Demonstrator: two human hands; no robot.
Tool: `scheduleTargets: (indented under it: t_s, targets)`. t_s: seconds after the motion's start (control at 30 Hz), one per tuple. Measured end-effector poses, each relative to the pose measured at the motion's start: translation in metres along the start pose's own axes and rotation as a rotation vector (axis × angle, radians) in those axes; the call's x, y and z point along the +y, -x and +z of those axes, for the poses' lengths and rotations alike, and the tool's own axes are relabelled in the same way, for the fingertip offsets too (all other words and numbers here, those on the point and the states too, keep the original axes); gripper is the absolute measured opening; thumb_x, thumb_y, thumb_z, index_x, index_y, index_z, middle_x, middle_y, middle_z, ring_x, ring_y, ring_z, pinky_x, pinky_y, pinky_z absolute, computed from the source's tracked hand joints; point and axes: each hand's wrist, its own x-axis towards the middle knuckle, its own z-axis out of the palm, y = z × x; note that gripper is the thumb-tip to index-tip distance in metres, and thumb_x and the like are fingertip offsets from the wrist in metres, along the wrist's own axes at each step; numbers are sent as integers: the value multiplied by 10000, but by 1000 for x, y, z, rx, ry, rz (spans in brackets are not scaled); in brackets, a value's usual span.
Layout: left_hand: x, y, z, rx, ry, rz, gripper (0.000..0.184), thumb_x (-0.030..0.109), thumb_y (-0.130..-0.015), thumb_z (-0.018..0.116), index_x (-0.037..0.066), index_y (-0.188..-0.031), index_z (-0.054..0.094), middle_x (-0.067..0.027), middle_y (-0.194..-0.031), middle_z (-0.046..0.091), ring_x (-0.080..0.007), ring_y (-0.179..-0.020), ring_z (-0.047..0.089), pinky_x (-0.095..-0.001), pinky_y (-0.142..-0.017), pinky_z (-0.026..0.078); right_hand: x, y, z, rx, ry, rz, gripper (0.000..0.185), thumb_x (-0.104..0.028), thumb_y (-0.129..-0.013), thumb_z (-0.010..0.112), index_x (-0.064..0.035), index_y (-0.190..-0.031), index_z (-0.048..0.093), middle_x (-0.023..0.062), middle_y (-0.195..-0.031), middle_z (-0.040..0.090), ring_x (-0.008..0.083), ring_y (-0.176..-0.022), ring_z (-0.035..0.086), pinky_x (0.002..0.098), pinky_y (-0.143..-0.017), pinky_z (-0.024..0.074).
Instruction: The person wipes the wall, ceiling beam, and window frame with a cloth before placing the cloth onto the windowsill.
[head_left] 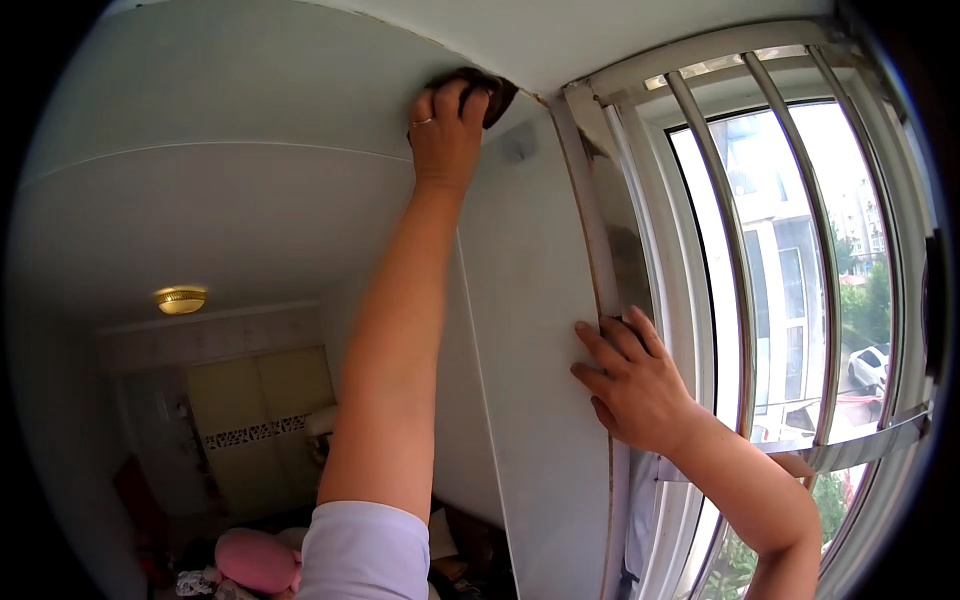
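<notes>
High up at the corner where wall and ceiling meet, my left hand (447, 130) is closed on a dark brown cloth (502, 102), pressed against the surface. A ring shows on one of its fingers. My right hand (635, 385) rests with its fingers spread on the edge of the wall panel (540, 300), beside the window frame (690, 260). Its fingertips touch the strip along that edge. Part of the cloth is hidden behind my left fingers.
Metal bars (790, 150) cross the window on the right, with a horizontal rail (850, 452) low down. Far below on the left are a ceiling lamp (181, 299), a pale yellow cabinet (255, 400) and a pink round object (257, 560).
</notes>
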Motion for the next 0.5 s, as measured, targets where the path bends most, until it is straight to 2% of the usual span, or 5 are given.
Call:
scheduleTargets:
  t_s: [0.17,0.3,0.37,0.43,0.5]
  targets:
    - [-23,16,-10,-179,-13,96,348,40,-826,642,239,-1111,634,-37,-1225,460,-343,-1148,426,-441,-961,461,4,0,-1,-8,-6,-9,321,-178,-769,694,-112,-1083,702,117,-1406,484,310,-1310,420,515,-1187,185]
    - [-77,4,-53,56,-215,-90,550,-66,-718,704,185,-1192,585,-123,-1208,414,-339,-1124,419,-435,-912,492,4,1,0,1,-27,-5,299,-182,-763,701,-112,-1054,705,116,-1407,483,311,-1309,419,515,-1187,188]
    - [-98,4,-64,128,-288,-368,554,-101,-695,706,117,-1178,544,-142,-1213,379,-336,-1052,431,-444,-833,489,4,1,0,8,-26,-2,293,-184,-761,703,-113,-1046,704,115,-1406,483,313,-1309,418,515,-1186,189]
    - [-110,-8,-72,299,-95,-598,588,-156,-686,626,29,-1222,473,-170,-1231,323,-354,-1102,394,-460,-830,482,3,0,0,2,-28,10,287,-184,-759,704,-113,-1037,704,118,-1407,482,322,-1306,417,520,-1183,191]
    - [-105,-14,-52,332,-51,-664,579,-194,-675,564,-19,-1213,442,-168,-1250,311,-359,-1135,367,-469,-854,479,2,-1,2,-2,-14,17,291,-185,-758,705,-113,-1040,703,118,-1407,482,324,-1305,417,525,-1182,188]
